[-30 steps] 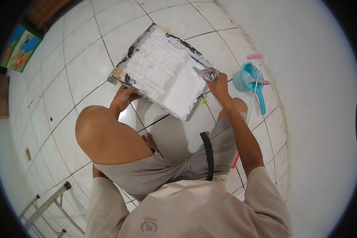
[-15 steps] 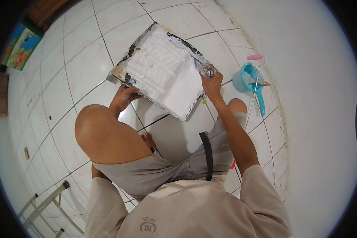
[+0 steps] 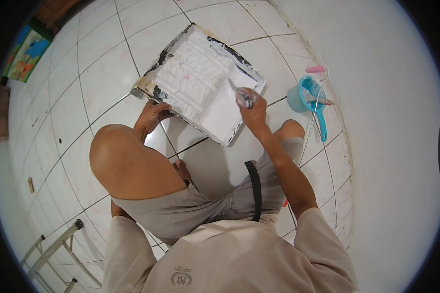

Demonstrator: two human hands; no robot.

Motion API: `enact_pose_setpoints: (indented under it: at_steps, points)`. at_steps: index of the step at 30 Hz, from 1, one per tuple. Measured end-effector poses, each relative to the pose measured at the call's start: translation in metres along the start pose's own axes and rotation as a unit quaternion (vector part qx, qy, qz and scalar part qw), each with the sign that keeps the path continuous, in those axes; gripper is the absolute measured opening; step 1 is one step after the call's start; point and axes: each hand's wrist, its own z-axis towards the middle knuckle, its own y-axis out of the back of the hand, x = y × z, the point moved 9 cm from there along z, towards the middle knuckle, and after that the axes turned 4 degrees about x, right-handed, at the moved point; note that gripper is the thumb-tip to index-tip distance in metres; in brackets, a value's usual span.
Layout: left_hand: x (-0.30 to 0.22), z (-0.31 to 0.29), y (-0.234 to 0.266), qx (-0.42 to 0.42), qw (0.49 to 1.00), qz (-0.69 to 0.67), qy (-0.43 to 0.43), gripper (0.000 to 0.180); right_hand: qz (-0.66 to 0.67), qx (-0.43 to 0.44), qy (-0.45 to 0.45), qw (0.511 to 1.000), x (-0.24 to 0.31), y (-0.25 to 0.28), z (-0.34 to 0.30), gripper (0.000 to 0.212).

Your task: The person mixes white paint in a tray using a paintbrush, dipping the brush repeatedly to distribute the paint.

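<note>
A paint tray (image 3: 212, 135) lies on the floor in front of me, its rim crusted with black and tan. White paint covers its ribbed slope and fills the deeper right end. My left hand (image 3: 154, 116) is closed on the tray's near left edge. Over the right end of the tray, my right hand (image 3: 254, 108) grips a paint-smeared hand tool (image 3: 232, 86). The tool's narrow grey tip points up and left over the paint; its exact kind is unclear, as the fingers cover most of the handle.
At the right, a blue dipper (image 3: 298, 99) holds white paint and a paintbrush (image 3: 322, 101). A pink paint roller (image 3: 316, 69) leans beside it near the white wall (image 3: 396, 136). Metal legs (image 3: 51, 253) stand at the lower left. A colourful panel (image 3: 29, 53) is at the far left.
My right hand has moved left from the tray's right rim to above the paint, bringing the tool with it. My left hand stays at the tray's near left edge.
</note>
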Motion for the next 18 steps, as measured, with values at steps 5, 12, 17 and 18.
enact_pose_setpoints:
  at_steps: [5,12,17,18]
  points:
    - [-0.001,-0.001,-0.003,-0.01,1.0,0.002,-0.001,0.047,-0.042,0.101,0.083,0.991,0.032,-0.03,-0.04,0.031]
    - [-0.001,-0.002,0.0,-0.002,1.0,0.004,-0.008,0.052,0.009,0.131,0.046,0.99,0.045,-0.023,-0.053,0.035]
    - [-0.002,-0.002,-0.005,0.013,1.0,0.003,-0.011,0.049,0.042,0.167,-0.002,0.985,0.05,-0.026,-0.058,0.025]
    - [-0.001,-0.002,-0.004,0.001,1.0,0.007,-0.009,0.044,0.042,0.167,-0.002,0.985,0.045,-0.024,-0.055,0.025]
